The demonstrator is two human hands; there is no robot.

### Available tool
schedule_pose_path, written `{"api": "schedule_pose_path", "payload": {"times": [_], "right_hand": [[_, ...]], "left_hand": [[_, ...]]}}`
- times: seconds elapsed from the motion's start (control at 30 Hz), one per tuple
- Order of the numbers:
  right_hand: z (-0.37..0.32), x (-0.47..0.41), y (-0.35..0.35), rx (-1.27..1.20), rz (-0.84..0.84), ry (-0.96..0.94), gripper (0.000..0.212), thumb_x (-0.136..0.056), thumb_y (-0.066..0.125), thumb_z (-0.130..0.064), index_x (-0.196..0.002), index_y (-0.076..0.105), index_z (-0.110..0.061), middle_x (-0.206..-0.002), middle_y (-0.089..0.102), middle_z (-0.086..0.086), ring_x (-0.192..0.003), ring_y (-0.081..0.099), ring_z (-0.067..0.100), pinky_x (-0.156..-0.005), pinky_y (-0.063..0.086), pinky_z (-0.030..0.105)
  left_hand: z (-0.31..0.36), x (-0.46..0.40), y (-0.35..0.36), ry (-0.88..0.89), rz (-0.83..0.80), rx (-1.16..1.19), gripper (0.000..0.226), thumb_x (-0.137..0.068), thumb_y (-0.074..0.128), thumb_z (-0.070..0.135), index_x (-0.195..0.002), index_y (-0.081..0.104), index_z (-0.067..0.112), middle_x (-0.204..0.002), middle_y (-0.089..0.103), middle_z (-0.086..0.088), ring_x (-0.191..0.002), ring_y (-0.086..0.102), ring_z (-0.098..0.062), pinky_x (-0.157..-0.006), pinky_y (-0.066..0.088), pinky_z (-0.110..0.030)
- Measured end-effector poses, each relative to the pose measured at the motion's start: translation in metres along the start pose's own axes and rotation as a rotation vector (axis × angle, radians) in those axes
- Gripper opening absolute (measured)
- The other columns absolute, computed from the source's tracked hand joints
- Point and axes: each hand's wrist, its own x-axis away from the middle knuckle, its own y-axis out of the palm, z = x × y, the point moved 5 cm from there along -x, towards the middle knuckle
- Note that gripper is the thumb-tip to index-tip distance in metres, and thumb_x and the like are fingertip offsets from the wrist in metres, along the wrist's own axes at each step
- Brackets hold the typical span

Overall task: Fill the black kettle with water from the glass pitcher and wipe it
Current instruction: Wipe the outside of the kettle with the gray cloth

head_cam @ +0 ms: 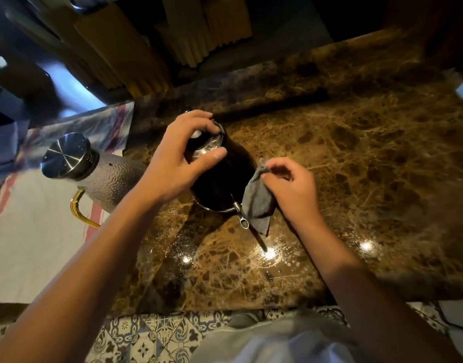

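The black kettle [222, 179] stands upright on the brown marble counter [356, 158]. My left hand [178, 158] grips its top, fingers spread around the lid rim. My right hand [290, 187] pinches a grey cloth [256, 205] and presses it against the kettle's right side near the base. A thin metal part with a ring [244, 222] juts from the kettle's base toward me. The glass pitcher [99, 171], textured with a steel lid [66, 155] and an amber handle [79, 210], stands to the left of the kettle, partly behind my left forearm.
A light cloth with red stripes [36, 231] covers the surface under the pitcher at left. Yellow boards [136, 48] lean behind the counter. The counter's front edge runs above a patterned tile floor [151, 336]. Ceiling lights reflect on the wet-looking marble.
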Motion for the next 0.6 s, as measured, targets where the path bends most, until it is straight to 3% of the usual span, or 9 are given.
{"api": "schedule_pose_path", "payload": {"times": [0.13,0.2,0.27,0.33,0.4,0.5,0.6], "right_hand": [[-0.039,-0.009,0.012,-0.157,0.05,-0.153,0.022,-0.088,0.073,-0.006,-0.096,0.074,-0.027,-0.098,0.076,-0.005,-0.096,0.074,0.016,-0.088,0.06,0.034],[-0.048,-0.01,0.028,-0.173,0.099,-0.201,0.017,-0.092,0.072,-0.006,-0.102,0.074,-0.02,-0.097,0.075,-0.007,-0.095,0.073,0.009,-0.087,0.059,0.028],[-0.054,-0.013,0.042,-0.193,0.143,-0.212,0.014,-0.096,0.07,-0.008,-0.105,0.074,-0.018,-0.097,0.074,-0.011,-0.092,0.071,0.001,-0.084,0.057,0.022],[-0.058,-0.025,0.05,-0.199,0.165,-0.191,0.012,-0.099,0.067,-0.013,-0.108,0.075,-0.013,-0.098,0.075,-0.009,-0.094,0.071,0.003,-0.085,0.059,0.025],[-0.062,-0.044,0.06,-0.165,0.131,-0.164,0.017,-0.099,0.066,-0.018,-0.11,0.076,-0.011,-0.103,0.076,-0.004,-0.098,0.072,0.007,-0.09,0.061,0.032],[-0.065,-0.064,0.073,-0.103,0.007,-0.114,0.022,-0.098,0.062,-0.023,-0.113,0.078,-0.016,-0.109,0.078,-0.003,-0.104,0.073,0.011,-0.096,0.06,0.042],[-0.059,-0.067,0.077,-0.11,-0.135,-0.042,0.025,-0.101,0.057,-0.02,-0.112,0.08,-0.021,-0.105,0.08,-0.006,-0.102,0.075,0.01,-0.097,0.06,0.044]], "left_hand": [[0.001,-0.002,0.0,0.016,-0.059,0.04,0.042,-0.09,0.075,0.039,-0.127,0.057,0.03,-0.15,0.047,0.008,-0.144,0.042,-0.021,-0.112,0.041,-0.058],[0.0,-0.001,0.001,0.012,-0.056,0.037,0.047,-0.089,0.076,0.039,-0.131,0.055,0.03,-0.149,0.048,0.007,-0.143,0.043,-0.021,-0.113,0.04,-0.057],[-0.002,0.0,0.002,-0.045,-0.048,0.055,0.067,-0.087,0.077,0.041,-0.144,0.045,0.027,-0.149,0.048,0.007,-0.141,0.045,-0.017,-0.115,0.041,-0.052],[-0.004,-0.001,0.002,-0.092,-0.048,0.039,0.09,-0.086,0.075,0.048,-0.158,0.028,0.025,-0.153,0.045,0.007,-0.143,0.043,-0.012,-0.119,0.038,-0.047],[-0.006,-0.003,0.002,-0.079,-0.06,-0.014,0.099,-0.086,0.072,0.056,-0.162,0.019,0.023,-0.157,0.041,0.007,-0.147,0.039,-0.011,-0.121,0.035,-0.047],[-0.005,-0.004,0.004,-0.07,-0.062,-0.029,0.098,-0.085,0.07,0.061,-0.161,0.021,0.023,-0.159,0.038,0.007,-0.147,0.037,-0.01,-0.121,0.036,-0.047],[-0.005,-0.004,0.004,-0.074,-0.038,-0.027,0.093,-0.085,0.068,0.061,-0.159,0.025,0.024,-0.157,0.04,0.007,-0.145,0.04,-0.012,-0.119,0.038,-0.048]]}}
